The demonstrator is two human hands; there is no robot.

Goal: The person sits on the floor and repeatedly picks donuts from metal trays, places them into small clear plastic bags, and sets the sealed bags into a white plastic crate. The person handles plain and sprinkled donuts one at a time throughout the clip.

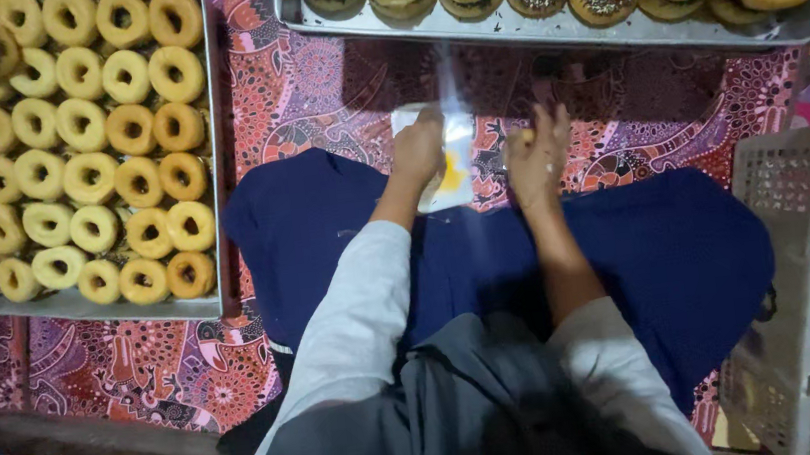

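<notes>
Head view is showing a patterned red cloth (331, 95) covering the floor, with a metal tray of plain doughnuts (215, 177) lying at left and a tray of topped doughnuts (546, 37) ahead — a white crate (775, 219) is standing at right. Over the dark blue lap, the left hand (420, 148) is pinching a clear plastic bag (454, 167) (something yellow inside), while the right hand (537, 148) is hovering just beside it, fingers loosely curled — grip unclear.
</notes>
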